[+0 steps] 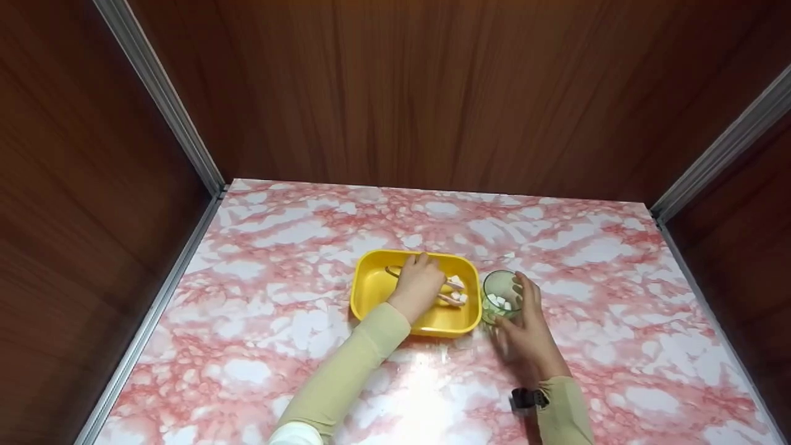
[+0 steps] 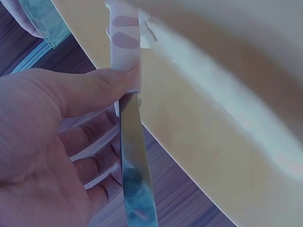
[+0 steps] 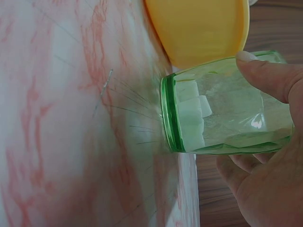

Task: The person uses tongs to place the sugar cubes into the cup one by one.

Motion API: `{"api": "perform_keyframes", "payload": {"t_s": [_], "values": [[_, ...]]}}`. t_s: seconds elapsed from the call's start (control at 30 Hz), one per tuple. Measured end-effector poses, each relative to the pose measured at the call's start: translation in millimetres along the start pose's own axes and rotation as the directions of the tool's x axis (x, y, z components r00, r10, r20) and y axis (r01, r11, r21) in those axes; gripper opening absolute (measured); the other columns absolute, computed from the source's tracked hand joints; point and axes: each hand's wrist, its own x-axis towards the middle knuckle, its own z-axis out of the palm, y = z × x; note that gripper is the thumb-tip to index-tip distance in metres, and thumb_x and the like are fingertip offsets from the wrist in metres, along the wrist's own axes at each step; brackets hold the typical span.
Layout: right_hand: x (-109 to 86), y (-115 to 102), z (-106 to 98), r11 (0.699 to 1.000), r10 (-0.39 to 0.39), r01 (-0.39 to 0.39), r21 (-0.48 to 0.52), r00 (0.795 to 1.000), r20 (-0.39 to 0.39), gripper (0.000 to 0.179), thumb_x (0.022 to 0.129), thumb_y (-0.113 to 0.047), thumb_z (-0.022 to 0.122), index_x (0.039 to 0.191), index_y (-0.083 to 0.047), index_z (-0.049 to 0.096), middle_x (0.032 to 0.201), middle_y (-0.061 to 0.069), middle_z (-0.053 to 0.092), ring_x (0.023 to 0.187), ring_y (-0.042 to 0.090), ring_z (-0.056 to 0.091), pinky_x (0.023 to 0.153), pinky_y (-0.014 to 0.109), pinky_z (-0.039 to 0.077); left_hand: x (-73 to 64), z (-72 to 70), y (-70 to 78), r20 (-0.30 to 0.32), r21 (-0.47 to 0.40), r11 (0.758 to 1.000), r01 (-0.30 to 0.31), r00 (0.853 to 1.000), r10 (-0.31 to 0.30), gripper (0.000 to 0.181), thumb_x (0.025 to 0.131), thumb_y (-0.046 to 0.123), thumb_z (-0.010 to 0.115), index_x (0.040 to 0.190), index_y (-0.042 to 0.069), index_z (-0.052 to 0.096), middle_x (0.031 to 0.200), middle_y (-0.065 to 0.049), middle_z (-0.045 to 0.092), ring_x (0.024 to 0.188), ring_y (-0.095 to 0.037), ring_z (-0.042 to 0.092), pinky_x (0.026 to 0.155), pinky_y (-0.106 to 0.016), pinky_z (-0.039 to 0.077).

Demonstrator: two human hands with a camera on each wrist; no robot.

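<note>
My left hand (image 1: pixel 420 285) reaches over a yellow tub (image 1: pixel 374 292) and pinches a pair of tongs (image 2: pixel 137 161). They have a shiny metal bow and pale pink-and-white ends. Inside the tub, the two tong tips stand apart among several small white cubes (image 1: pixel 458 296). Just right of the tub, my right hand (image 1: pixel 530 326) grips a clear green drinking glass (image 3: pixel 236 109), thumb on one side and fingers on the other. The glass stands upright on the table, with several white cubes (image 3: pixel 190 116) at its bottom.
The table (image 1: pixel 266 346) has a red-and-white marbled top. Dark wood panels (image 1: pixel 395 93) wall it in at the back and both sides, with metal strips (image 1: pixel 160 80) at the corners. A black band (image 1: pixel 529 398) is on the right wrist.
</note>
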Motion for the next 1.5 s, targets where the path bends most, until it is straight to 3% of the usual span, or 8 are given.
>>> {"api": "perform_keyframes", "payload": {"t_s": [0.17,0.83,1.27,1.5], "values": [[5.7,24,1,0.998,-0.041,0.04,-0.047,0.999,-0.013,0.091,0.082,-0.002,0.072,0.151,-0.025,0.018,0.145,0.014,0.024,0.133,0.045,0.029,0.107,0.055,0.025,1.0,0.8,-0.3,0.013,0.009,1.0,-0.005,1.0,0.005,0.017,0.085,0.014,0.067,0.092,0.027,0.076,0.103,0.002,0.064,0.101,-0.021,0.053,0.086,-0.038,0.04],[5.9,28,-1,0.998,-0.024,0.024,-0.052,1.0,0.001,0.093,0.083,-0.001,0.07,0.152,-0.025,0.014,0.148,0.018,0.02,0.133,0.05,0.024,0.105,0.06,0.024,0.5,1.2,2.0,0.001,0.001,1.0,-0.002,1.0,0.002,0.019,0.088,0.013,0.063,0.09,0.026,0.076,0.102,0.002,0.065,0.099,-0.02,0.054,0.087,-0.039,0.04],[6.5,27,1,0.997,-0.054,0.053,-0.048,0.998,-0.019,0.093,0.079,0.005,0.071,0.151,-0.02,0.018,0.144,0.015,0.025,0.133,0.039,0.029,0.108,0.053,0.023,-1.0,3.5,1.2,-0.009,-0.006,1.0,-0.008,1.0,0.008,0.016,0.086,0.012,0.066,0.086,0.024,0.076,0.094,0.002,0.065,0.095,-0.019,0.055,0.084,-0.039,0.04],[5.5,26,1,0.998,-0.046,0.045,-0.045,0.999,-0.016,0.093,0.08,0.001,0.072,0.152,-0.023,0.018,0.145,0.016,0.024,0.133,0.043,0.028,0.107,0.056,0.023,-0.4,3.8,0.7,-0.007,-0.021,1.0,-0.007,1.0,0.007,0.017,0.086,0.011,0.065,0.086,0.024,0.076,0.096,0.001,0.066,0.098,-0.02,0.055,0.089,-0.041,0.04]]}}
